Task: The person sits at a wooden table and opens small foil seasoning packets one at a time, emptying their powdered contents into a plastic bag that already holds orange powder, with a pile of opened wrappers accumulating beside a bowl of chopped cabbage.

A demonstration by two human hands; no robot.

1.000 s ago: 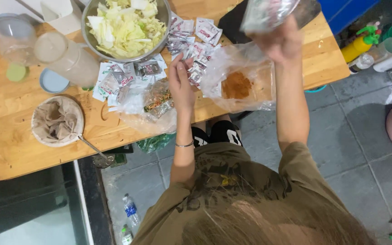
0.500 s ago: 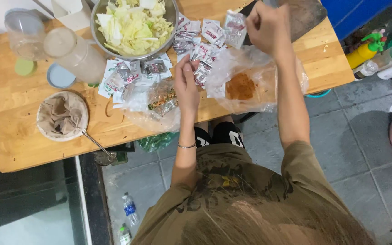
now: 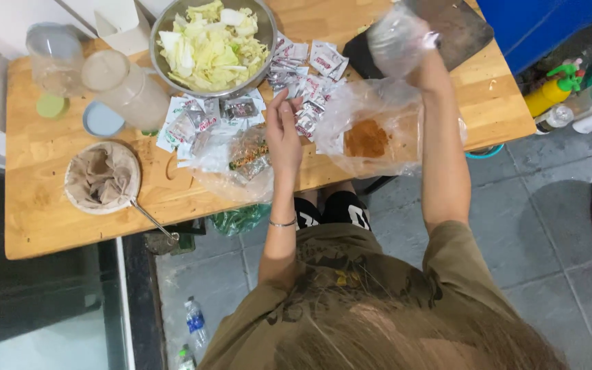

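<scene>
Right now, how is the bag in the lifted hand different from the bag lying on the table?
The bag in the right hand, a crumpled clear bag, is raised off the table and looks empty. The flat clear bag lies spread on the wooden table and holds a heap of orange-brown powder. Both are thin, see-through plastic.

Your wooden surface [image 3: 49, 226] carries: cabbage bowl [image 3: 212, 42], sachets [image 3: 303, 75], powder bag [image 3: 371, 133], lidded bowl [image 3: 101, 178], jug [image 3: 128, 89].

Cabbage bowl [image 3: 210, 44] behind sachets [image 3: 296, 75], spice bag [image 3: 371, 133] rt
</scene>
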